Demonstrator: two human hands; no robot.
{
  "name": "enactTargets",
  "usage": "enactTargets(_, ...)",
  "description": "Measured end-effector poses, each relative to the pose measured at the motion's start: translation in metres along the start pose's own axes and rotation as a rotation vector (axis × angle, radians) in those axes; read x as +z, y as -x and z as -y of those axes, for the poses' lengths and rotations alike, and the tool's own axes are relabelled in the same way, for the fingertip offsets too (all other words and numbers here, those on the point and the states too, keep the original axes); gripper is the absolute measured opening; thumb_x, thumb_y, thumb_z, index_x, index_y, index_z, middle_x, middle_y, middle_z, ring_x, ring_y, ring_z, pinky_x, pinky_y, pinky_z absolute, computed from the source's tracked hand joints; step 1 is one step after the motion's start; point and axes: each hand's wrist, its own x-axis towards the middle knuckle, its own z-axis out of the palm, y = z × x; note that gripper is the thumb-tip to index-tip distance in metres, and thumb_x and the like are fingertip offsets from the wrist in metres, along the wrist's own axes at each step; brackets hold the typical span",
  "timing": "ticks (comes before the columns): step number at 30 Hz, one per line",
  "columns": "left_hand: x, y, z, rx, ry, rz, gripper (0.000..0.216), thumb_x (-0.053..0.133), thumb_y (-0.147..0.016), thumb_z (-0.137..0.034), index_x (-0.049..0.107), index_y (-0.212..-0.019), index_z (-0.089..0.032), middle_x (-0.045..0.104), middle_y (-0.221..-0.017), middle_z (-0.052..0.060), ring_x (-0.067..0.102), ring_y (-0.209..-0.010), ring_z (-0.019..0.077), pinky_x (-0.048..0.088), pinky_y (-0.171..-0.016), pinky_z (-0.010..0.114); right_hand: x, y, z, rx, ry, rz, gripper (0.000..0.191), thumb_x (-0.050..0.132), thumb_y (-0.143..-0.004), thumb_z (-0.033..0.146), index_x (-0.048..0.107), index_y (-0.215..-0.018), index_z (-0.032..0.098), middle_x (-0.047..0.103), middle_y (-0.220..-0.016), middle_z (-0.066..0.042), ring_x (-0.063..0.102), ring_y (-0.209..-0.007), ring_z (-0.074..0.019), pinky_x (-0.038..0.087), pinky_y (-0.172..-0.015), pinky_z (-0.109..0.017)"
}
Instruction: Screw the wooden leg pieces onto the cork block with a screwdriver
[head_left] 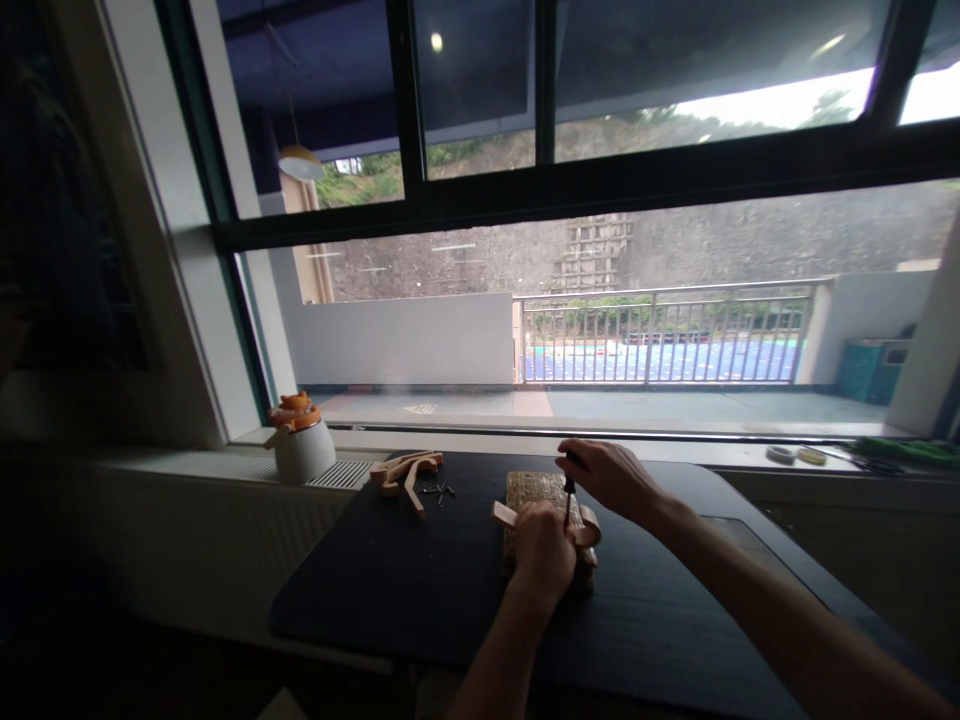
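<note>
My right hand (604, 470) is closed round the handle of a screwdriver (569, 490), which stands upright with its shaft pointing down. The tip comes down beside the fingers of my left hand (546, 545); what it touches there is too small to make out. My left hand is wrapped over a curved wooden piece (587, 528), whose straight end juts out to the left and whose rounded end shows on the right. Under it lies a woven-looking, straw-coloured block (536, 486) on the dark table (450, 610).
More curved wooden pieces (409, 475) and several screws (439, 491) lie at the table's back left. A white pot with an orange top (304, 445) stands on the sill. Tape rolls (795, 455) and a green item (911, 452) rest on the right sill, below the window.
</note>
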Motion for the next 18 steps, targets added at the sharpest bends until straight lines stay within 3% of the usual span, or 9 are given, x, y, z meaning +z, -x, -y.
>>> enactTargets(4,-0.001,0.000,-0.001,0.006,-0.009,0.016,0.019,0.052,-0.083,-0.022,0.069,-0.090,-0.017,0.066,-0.094,0.008,0.056,-0.096,0.0217,0.038,-0.085,0.030,-0.004,-0.001,0.001,-0.051,-0.007,0.024,0.031,0.045,-0.089,0.028,0.064,-0.112,0.021,0.072,-0.093,-0.006,0.064,-0.069,-0.0164,0.041,-0.059,-0.025)
enactTargets(9,-0.001,0.001,-0.001,-0.002,-0.014,0.025,0.019,0.052,-0.084,-0.024,0.068,-0.092,-0.016,0.065,-0.097,0.009,0.055,-0.098,0.0225,0.037,-0.088,0.030,0.008,0.002,0.001,-0.075,0.010,0.028,0.030,0.039,-0.093,0.024,0.062,-0.111,0.019,0.068,-0.103,-0.008,0.064,-0.080,-0.0172,0.043,-0.067,-0.025)
enactTargets(18,0.002,0.000,0.001,-0.001,0.032,0.012,0.012,0.056,-0.080,-0.020,0.066,-0.085,-0.017,0.065,-0.093,0.007,0.055,-0.095,0.0215,0.037,-0.086,0.030,0.017,0.005,0.010,-0.047,0.130,0.044,0.039,0.046,-0.087,0.021,0.051,-0.125,0.015,0.064,-0.105,-0.012,0.063,-0.070,-0.0186,0.038,-0.055,-0.026)
